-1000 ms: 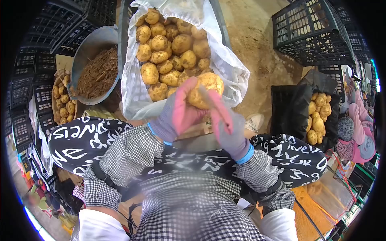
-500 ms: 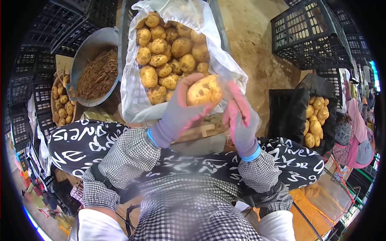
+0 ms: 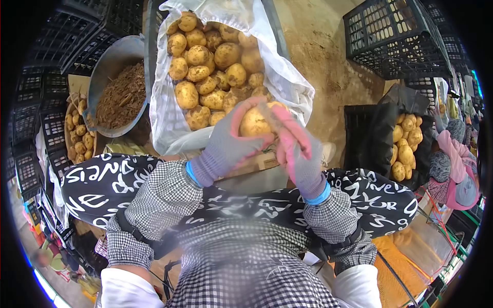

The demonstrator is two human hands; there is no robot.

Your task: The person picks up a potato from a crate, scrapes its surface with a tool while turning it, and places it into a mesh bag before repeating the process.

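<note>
A large yellow potato (image 3: 254,123) with brown dirt marks rests in my left hand (image 3: 224,149), whose grey and pink gloved fingers wrap round its left side and underside. My right hand (image 3: 304,156), in a matching glove, is against the potato's right side with its fingers bent together. Something greyish shows at those fingertips, too blurred to name. Just beyond both hands is a crate lined with a white plastic bag (image 3: 169,120), full of soil-marked potatoes (image 3: 205,84).
A round tub (image 3: 92,97) of brown soil stands left of the lined crate, beside a basket of potatoes (image 3: 79,136). At right, a black-lined crate (image 3: 359,138) holds cleaner potatoes (image 3: 405,146). Stacked black crates (image 3: 393,38) stand behind it. Another person (image 3: 454,164) is at far right.
My right hand has moved left, from beside the potato onto its right side. The potato has turned slightly in my left hand, which keeps its hold.
</note>
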